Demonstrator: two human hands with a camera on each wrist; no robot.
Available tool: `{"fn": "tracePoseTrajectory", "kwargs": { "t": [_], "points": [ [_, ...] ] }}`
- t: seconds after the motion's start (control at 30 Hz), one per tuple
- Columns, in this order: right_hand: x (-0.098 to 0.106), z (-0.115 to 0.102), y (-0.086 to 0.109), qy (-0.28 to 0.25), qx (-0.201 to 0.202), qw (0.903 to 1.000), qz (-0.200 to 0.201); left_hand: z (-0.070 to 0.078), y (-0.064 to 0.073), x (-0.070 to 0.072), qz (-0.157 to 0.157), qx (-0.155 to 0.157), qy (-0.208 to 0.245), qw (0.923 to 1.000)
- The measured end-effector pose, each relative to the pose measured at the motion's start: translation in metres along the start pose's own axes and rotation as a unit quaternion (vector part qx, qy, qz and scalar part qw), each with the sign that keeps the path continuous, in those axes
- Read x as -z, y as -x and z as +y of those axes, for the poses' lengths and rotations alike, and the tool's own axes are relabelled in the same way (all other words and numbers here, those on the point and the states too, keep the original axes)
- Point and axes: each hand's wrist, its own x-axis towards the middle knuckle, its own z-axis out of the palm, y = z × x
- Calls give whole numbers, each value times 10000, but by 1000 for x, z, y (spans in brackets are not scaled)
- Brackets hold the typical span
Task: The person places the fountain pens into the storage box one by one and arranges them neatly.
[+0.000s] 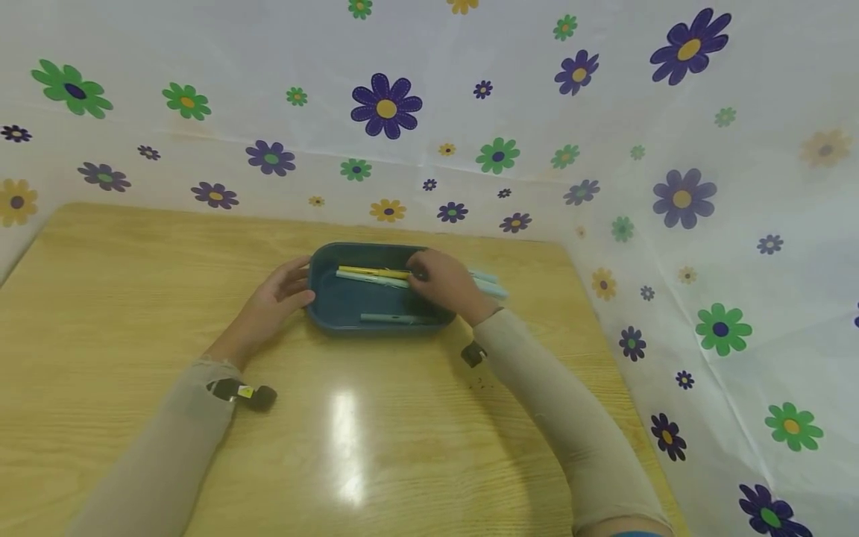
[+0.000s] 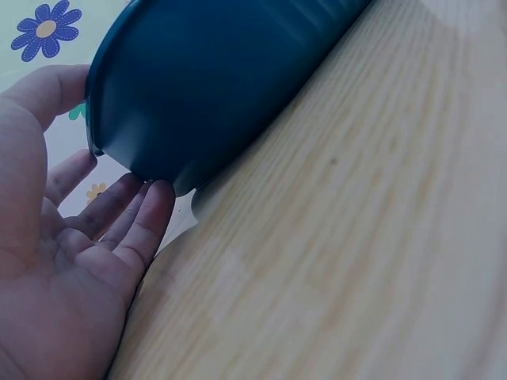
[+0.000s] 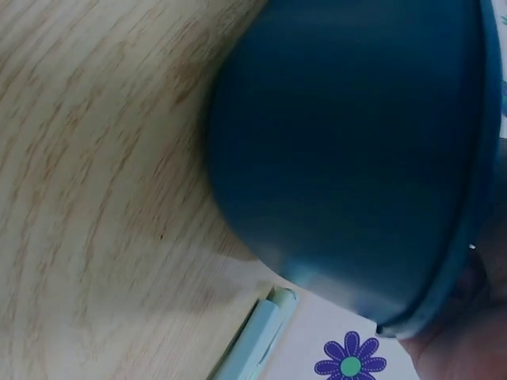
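A dark blue plastic tray with rounded corners stands on the table. My left hand is at its left end, thumb near the front corner and relaxed fingers touching the end wall, as the left wrist view also shows. Inside the tray, a yellow pen and a pale pen lie side by side, and a grey-green pen lies along the front wall. My right hand reaches over the right end with curled fingers, pinching the yellow pen's right end; a dark bit shows at the fingertips.
Several light blue pens lie on the wooden table just right of the tray. A white flowered sheet rises behind the table and along its right side.
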Motion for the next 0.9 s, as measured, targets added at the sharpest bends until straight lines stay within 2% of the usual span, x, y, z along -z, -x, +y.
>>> {"fn": "tracePoseTrajectory", "kwargs": {
  "t": [0.2,0.4,0.6,0.9],
  "points": [
    [-11,0,-8,343,-153,9985,-402,2,0,-1,70,23,9,10000],
    [-16,-2,-14,695,-268,9959,-520,3,1,-1,53,76,-38,9999],
    [-17,-4,-18,789,-325,9940,-683,2,1,-1,5,38,-69,10000],
    [-21,-4,-19,936,-204,9937,-581,3,1,-2,30,48,-97,9999]
  ]
}}
